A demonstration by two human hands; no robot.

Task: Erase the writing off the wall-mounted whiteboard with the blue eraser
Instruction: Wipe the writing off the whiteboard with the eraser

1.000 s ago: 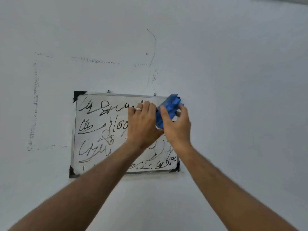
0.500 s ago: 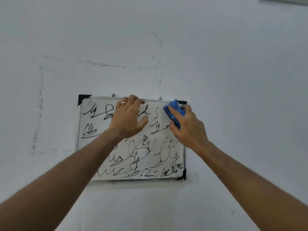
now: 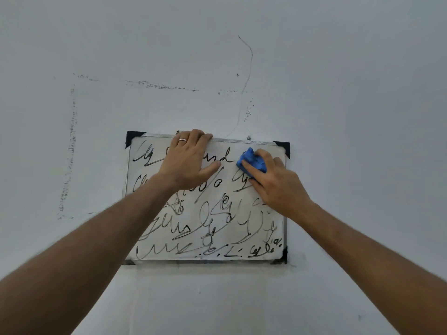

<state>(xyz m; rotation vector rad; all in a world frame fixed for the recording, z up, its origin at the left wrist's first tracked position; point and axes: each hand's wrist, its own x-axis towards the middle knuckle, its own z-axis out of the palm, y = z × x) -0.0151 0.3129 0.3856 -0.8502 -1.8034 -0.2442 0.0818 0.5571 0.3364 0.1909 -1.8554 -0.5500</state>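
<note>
1. Bare pale wall (image 3: 338, 93) all round, scuffed with old dotted marks and a thin crack running up from 12 o'clock of the board.
2. The board (image 3: 208, 256) hangs centre frame, black corner caps, and it's thick with black scribble (image 3: 169, 228) from edge to edge.
3. Left hand (image 3: 188, 160) is spread flat, fingers hooked over the top rail near 11 o'clock of the board, gripping nothing, just bracing it against the wall.
4. Right hand (image 3: 273, 182) is wrapped around the eraser (image 3: 251, 160), which is pressed to the board at about 1 o'clock, close to the top right corner.
5. The patch right of the eraser looks clean; everything else is waiting, so by my read the job has barely begun.
6. To do this stroke well: keep the eraser's face flat, not up on an edge, and press evenly.
7. Work in long overlapping passes toward 9 o'clock, then drop a row toward 6 o'clock.
8. That left hand covers writing, so it will need to shift once the passes reach it.
9. Watch the small hooks on top: too hard a sideways push could rock the board.
</note>
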